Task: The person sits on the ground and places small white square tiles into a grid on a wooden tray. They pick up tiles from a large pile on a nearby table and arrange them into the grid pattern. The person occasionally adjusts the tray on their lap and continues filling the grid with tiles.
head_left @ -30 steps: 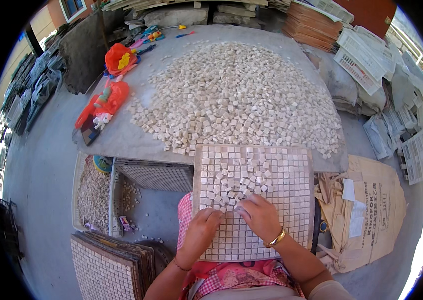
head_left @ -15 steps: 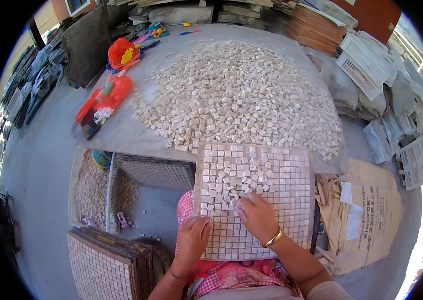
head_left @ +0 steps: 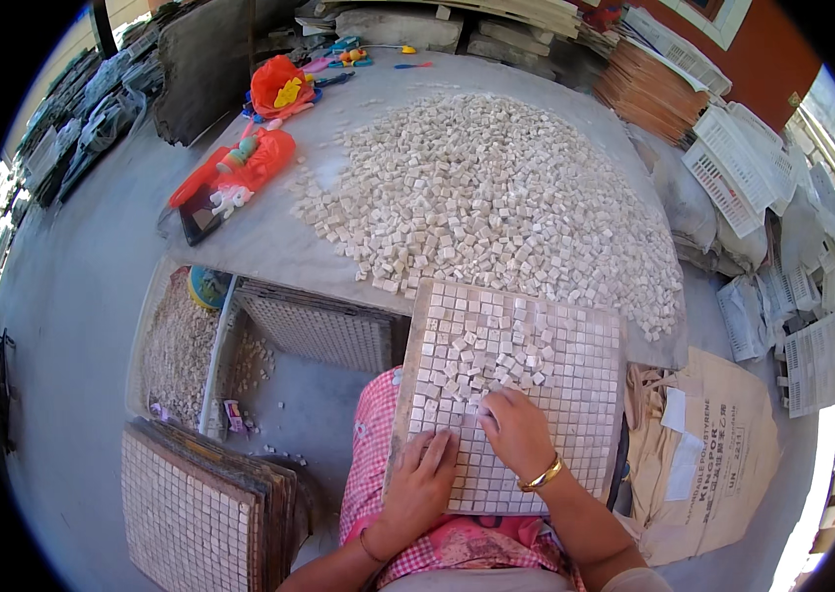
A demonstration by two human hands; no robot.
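On my lap leans a grid board (head_left: 575, 414), its square cells filled with small pale stone tiles; a loose cluster of stone tiles (head_left: 501, 360) lies over its upper middle. My right hand (head_left: 519, 434), with a gold bangle at the wrist, is over the board's middle. Its thumb and fingertips are pinched together at the lower edge of the cluster, on what looks like one pale tile, mostly hidden by the fingers. At the board's lower left, my left hand (head_left: 422, 483) lies with its fingers stretched over filled cells, holding nothing.
A wide heap of stone tiles (head_left: 506, 197) covers the table beyond the board. Red plastic bags (head_left: 264, 158) and a phone (head_left: 202, 225) lie at its left. Stacked tile boards (head_left: 190, 508) stand lower left, near a white bin (head_left: 146, 326). A paper sack (head_left: 723, 464) lies right.
My left hand has moved right and its fingers now stretch flat on the board. The right hand stays at the loose tiles, still pinched. The whole view has tilted slightly.
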